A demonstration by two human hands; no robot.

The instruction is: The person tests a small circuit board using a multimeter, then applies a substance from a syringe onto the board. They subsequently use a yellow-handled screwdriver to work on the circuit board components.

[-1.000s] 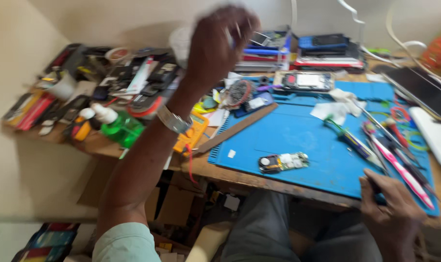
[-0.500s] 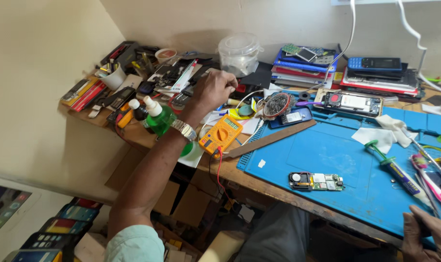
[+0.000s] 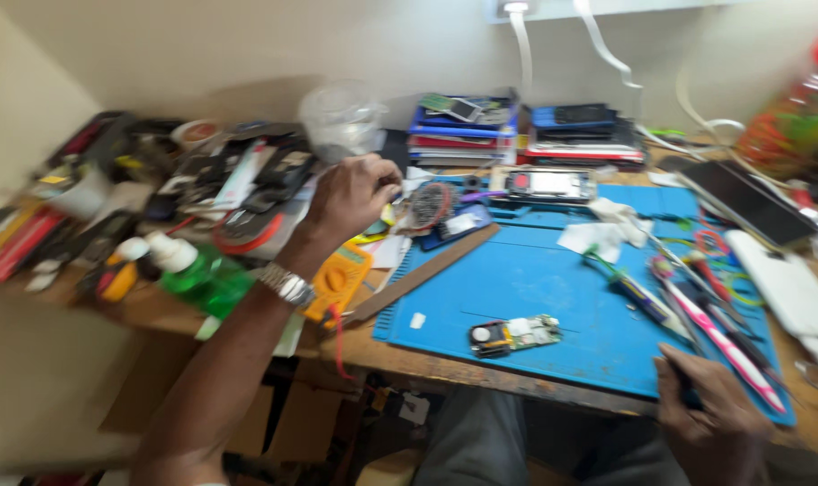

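Observation:
My left hand (image 3: 350, 193) reaches over the cluttered back left of the wooden bench, fingers curled, just below a clear plastic container (image 3: 341, 117). Blur hides whether it grips anything. A metal watch (image 3: 287, 285) is on that wrist, above a yellow multimeter (image 3: 337, 281). My right hand (image 3: 710, 418) rests at the front edge of the blue work mat (image 3: 535, 279), closed around a dark tool (image 3: 685, 391). A small circuit board (image 3: 514, 334) lies on the mat between the hands.
A green bottle (image 3: 197, 270) and heaped phone parts (image 3: 238, 184) fill the left. A wooden strip (image 3: 427, 270) lies along the mat's left edge. Pink and blue hand tools (image 3: 715, 333) lie at right beside a white device (image 3: 787, 283). Stacked boxes (image 3: 463, 126) stand at the back.
My left hand has come down from high in front of the camera onto the clutter at the back left. The view has swung around. My right hand stays at the front edge.

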